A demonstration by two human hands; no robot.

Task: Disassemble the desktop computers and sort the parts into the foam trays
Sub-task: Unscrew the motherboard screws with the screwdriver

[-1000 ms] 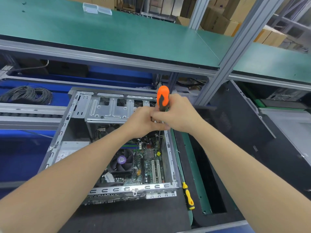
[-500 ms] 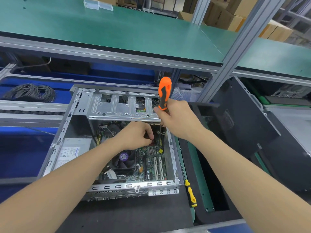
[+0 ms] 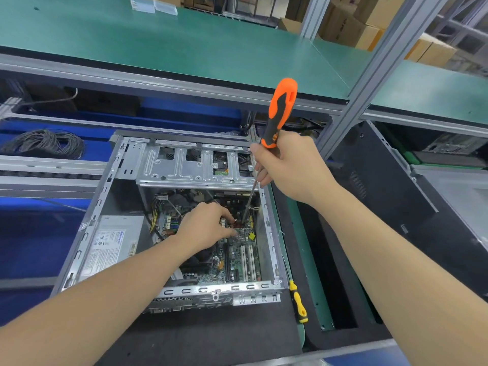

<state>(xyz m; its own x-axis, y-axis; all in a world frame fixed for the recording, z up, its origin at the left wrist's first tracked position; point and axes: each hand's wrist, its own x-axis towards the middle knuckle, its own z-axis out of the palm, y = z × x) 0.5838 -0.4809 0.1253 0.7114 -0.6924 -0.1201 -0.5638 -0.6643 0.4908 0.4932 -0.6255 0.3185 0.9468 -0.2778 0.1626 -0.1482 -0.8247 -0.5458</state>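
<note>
The left hand (image 3: 208, 228) has dropped from the orange-and-black screwdriver (image 3: 280, 112) onto the green motherboard (image 3: 237, 257), grasp unclear; fingers of the right hand (image 3: 287, 165) wrap its handle, likely to start unscrewing.

This was a factory-style electronics workshop: aluminium posts (image 3: 369, 83) carrying a green-matted shelf (image 3: 184, 46) across the top, cardboard boxes (image 3: 343, 25) stacked upper right, coiled cables (image 3: 45, 142) at left, an opened computer case (image 3: 184, 170) centre frame.

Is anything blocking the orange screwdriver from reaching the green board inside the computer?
Nothing visible does. The orange-and-black screwdriver in the right hand passes beside the silver metal drive cage, and its tip sits at the green circuit board, next to the left hand.
</note>
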